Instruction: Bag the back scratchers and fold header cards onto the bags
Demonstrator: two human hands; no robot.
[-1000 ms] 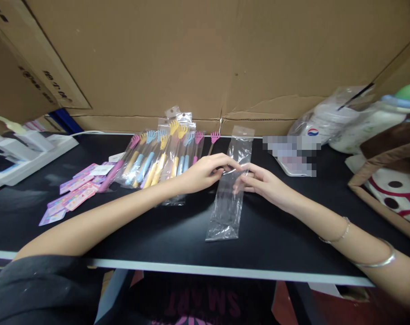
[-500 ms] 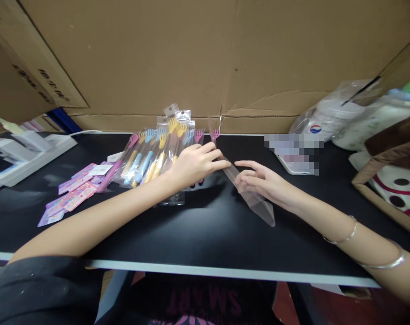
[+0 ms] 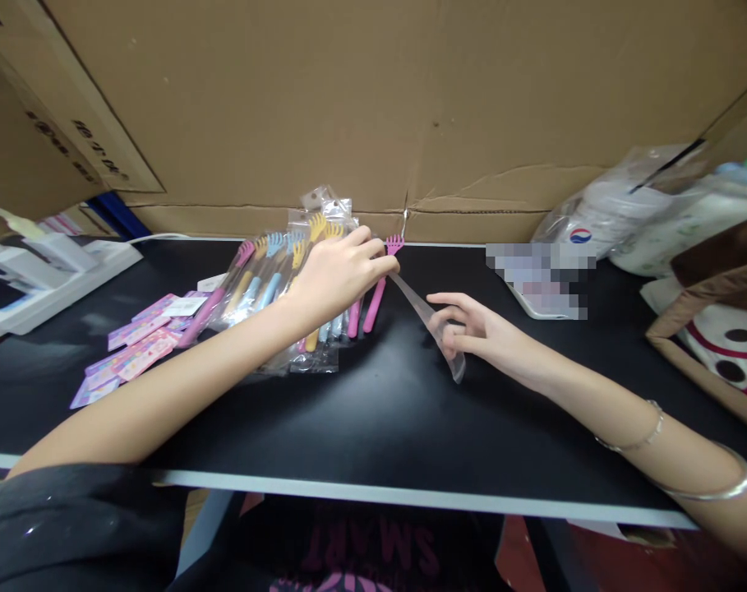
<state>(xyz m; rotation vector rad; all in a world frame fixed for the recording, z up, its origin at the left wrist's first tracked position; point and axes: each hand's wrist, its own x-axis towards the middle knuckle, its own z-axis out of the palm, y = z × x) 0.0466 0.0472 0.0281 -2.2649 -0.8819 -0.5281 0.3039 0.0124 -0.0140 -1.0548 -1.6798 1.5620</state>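
Observation:
A clear plastic bag (image 3: 415, 298), long and narrow, is stretched slantwise between my two hands. Its upper end is pinched in the fingers of my left hand (image 3: 348, 271), which hovers over the scratchers. My right hand (image 3: 475, 329) has its thumb and curled fingers closed on the lower part, with the index finger extended. Just beside my left fingertips lies a pink back scratcher (image 3: 376, 302), its claw head toward the cardboard. Under and left of that hand are several bagged back scratchers (image 3: 267, 289) in yellow, blue and pink, partly hidden by my forearm.
Purple and pink printed cards (image 3: 145, 345) lie left of the scratchers. A white power strip (image 3: 71, 284) is at far left. On the right are a partly pixelated phone (image 3: 533, 288), bagged cups (image 3: 595, 222) and a brown-handled bag (image 3: 693, 304). Cardboard (image 3: 287, 99) walls the back.
My left hand has shifted left and slightly back with its end of the bag. The bag's lower end has drawn up toward my right hand. More of the pink handles shows.

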